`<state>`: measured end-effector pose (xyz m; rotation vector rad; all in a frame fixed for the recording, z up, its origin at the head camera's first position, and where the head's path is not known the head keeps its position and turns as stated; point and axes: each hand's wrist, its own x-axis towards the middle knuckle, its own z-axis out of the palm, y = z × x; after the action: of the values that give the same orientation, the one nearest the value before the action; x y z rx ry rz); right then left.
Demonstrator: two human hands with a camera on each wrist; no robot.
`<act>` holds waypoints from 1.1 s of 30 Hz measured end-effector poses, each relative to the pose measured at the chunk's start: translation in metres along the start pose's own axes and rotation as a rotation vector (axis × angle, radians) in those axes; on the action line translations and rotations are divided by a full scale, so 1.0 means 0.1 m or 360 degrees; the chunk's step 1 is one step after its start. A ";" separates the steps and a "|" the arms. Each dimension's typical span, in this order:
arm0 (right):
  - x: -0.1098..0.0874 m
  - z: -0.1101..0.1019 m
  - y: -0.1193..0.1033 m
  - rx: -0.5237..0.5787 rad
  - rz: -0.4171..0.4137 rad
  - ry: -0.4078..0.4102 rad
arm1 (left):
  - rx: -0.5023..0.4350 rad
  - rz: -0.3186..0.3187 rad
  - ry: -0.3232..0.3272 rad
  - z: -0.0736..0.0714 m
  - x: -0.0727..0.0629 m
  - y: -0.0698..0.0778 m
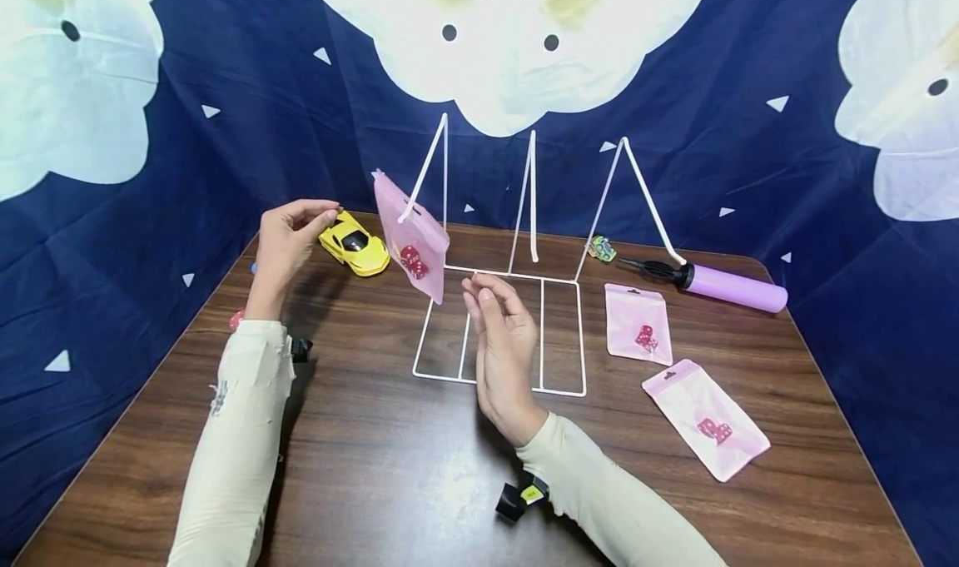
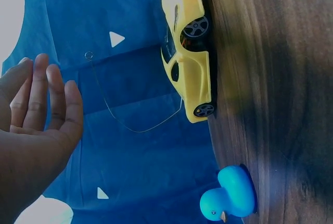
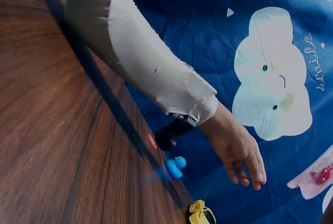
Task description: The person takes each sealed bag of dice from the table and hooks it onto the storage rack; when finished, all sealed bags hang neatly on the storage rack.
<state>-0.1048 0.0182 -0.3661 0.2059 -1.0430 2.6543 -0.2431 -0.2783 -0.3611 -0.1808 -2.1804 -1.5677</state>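
A pink pouch (image 1: pixel 397 217) with red dice (image 1: pixel 412 261) inside hangs tilted on the left prong of a white wire rack (image 1: pixel 499 385). My left hand (image 1: pixel 288 238) is raised left of the pouch, by a yellow toy car (image 1: pixel 354 244). In the left wrist view, that hand (image 2: pixel 44 104) holds nothing, its fingers gently bent and apart from the car. Just right of the pouch's lower edge, my right hand (image 1: pixel 505 342) is held up before the rack, fingertips close together and no object seen between them. The right wrist view shows the left hand (image 3: pixel 239 148) instead.
Two more pink pouches with dice, one nearer the rack (image 1: pixel 629 309) and one farther forward (image 1: pixel 693 392), lie at the right. Behind them are a purple hand pump (image 1: pixel 737 288) and a small green toy (image 1: pixel 602 249). A blue rubber duck (image 2: pixel 231 195) sits at the left.
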 end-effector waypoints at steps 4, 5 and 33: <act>0.02 -0.03 0.00 -0.0052 0.0004 -0.0012 | -0.0023 -0.0011 -0.0004 0.00 0.01 -0.01; 0.02 -0.03 0.00 -0.0064 0.0007 -0.0013 | -0.0033 -0.0015 -0.0009 0.00 0.01 -0.01; 0.10 -0.29 -0.08 -0.0545 -0.0158 -0.0145 | -0.0001 0.0000 -0.0017 0.05 0.01 -0.03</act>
<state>-0.1127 0.0457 -0.3796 0.2985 -1.4538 2.3513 -0.2462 -0.2747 -0.3643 -0.1901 -2.1880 -1.5709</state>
